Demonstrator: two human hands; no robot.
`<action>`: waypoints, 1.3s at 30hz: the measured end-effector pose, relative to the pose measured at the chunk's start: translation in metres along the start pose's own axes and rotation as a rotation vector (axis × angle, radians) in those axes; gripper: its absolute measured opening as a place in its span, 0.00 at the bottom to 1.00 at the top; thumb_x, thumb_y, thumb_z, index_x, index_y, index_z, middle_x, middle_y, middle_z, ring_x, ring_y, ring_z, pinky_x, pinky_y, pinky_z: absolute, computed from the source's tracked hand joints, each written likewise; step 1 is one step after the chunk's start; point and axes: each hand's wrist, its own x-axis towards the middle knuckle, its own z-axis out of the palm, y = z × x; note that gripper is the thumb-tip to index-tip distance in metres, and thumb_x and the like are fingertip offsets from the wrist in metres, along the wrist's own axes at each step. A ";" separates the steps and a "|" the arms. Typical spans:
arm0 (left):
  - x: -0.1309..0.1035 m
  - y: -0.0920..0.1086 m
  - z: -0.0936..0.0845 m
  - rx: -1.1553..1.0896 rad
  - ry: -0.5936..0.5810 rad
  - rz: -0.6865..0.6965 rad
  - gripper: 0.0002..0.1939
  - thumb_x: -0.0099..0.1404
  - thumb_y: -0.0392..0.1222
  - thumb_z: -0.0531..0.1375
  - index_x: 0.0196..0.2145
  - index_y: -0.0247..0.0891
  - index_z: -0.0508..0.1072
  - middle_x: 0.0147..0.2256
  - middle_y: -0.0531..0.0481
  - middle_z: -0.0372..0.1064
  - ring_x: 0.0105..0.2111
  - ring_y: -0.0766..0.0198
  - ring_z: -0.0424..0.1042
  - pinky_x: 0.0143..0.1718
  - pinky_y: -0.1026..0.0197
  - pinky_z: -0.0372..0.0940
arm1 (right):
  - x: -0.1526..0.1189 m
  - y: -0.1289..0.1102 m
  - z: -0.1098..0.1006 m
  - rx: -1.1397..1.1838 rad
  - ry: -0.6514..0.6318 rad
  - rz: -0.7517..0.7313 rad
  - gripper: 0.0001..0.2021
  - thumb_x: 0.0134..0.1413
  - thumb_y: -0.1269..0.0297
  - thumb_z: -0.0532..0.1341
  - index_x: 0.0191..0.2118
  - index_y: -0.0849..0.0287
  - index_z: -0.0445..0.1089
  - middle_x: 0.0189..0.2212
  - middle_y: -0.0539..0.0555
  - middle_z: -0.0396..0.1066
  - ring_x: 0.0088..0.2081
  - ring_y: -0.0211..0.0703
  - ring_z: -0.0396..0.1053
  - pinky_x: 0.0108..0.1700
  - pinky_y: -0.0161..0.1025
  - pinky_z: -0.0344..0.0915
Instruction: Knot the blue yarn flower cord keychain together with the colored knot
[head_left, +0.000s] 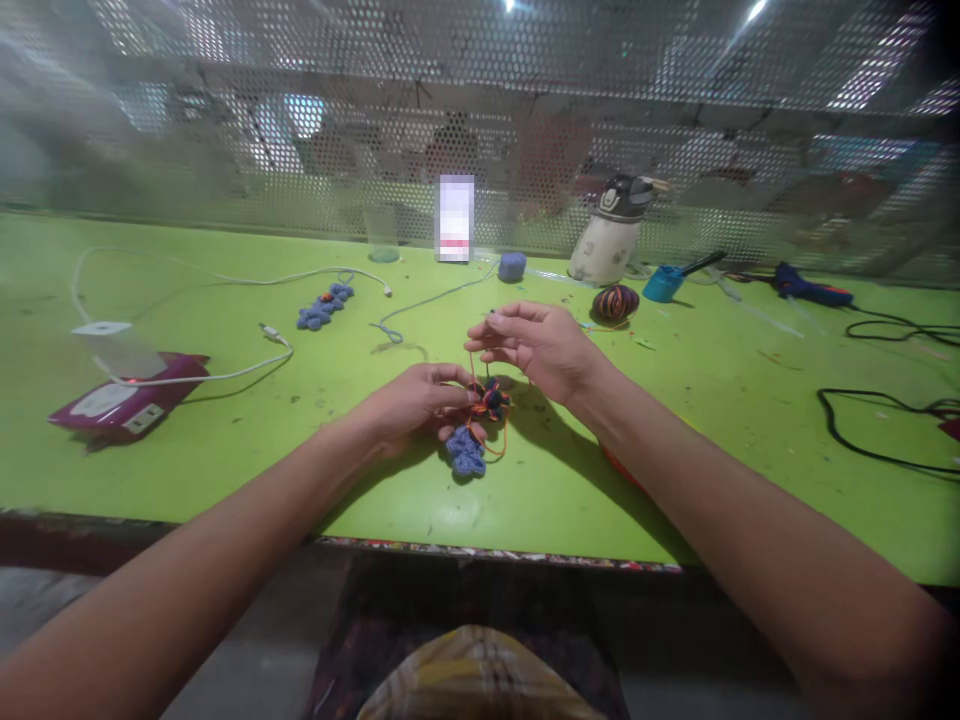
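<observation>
Flower (493,399), multicoloured crochet, near front edge of bench (390,512).
Left fingers (453,397) clamped on its edge, presumably to steady it; right fingers (517,326) poised above, grip impossible to tell; blue crochet piece (466,454) just beside.

A blue crocheted piece (466,453) sits beside a dark, orange-flecked piece (493,399), orange yarn (505,440) looping alongside.

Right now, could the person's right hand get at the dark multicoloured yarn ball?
Probably yes: the yarn ball lies just beyond the right hand, with only bare green tabletop seen between. The hand would likely need to free itself first from the orange strand at its fingers.
</observation>
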 end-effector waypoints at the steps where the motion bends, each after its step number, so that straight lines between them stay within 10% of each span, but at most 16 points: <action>1: 0.000 0.000 0.000 -0.002 -0.001 -0.005 0.06 0.58 0.29 0.60 0.34 0.31 0.66 0.28 0.41 0.71 0.25 0.59 0.76 0.16 0.70 0.53 | -0.001 -0.001 0.000 0.002 -0.005 -0.003 0.06 0.47 0.72 0.66 0.26 0.61 0.67 0.26 0.54 0.76 0.30 0.43 0.75 0.36 0.41 0.70; 33: -0.002 0.000 -0.001 -0.036 -0.028 0.020 0.19 0.49 0.23 0.61 0.41 0.27 0.69 0.26 0.43 0.71 0.26 0.60 0.73 0.21 0.67 0.52 | -0.007 0.004 0.002 -0.151 -0.044 -0.033 0.07 0.44 0.65 0.69 0.26 0.60 0.70 0.28 0.55 0.75 0.34 0.43 0.73 0.35 0.42 0.70; 39: -0.001 -0.001 0.000 0.035 -0.057 0.039 0.15 0.48 0.25 0.61 0.37 0.27 0.71 0.25 0.42 0.71 0.22 0.67 0.66 0.21 0.66 0.48 | 0.001 0.008 0.003 -0.159 -0.126 -0.051 0.12 0.45 0.68 0.68 0.39 0.58 0.75 0.34 0.55 0.76 0.39 0.44 0.73 0.39 0.42 0.71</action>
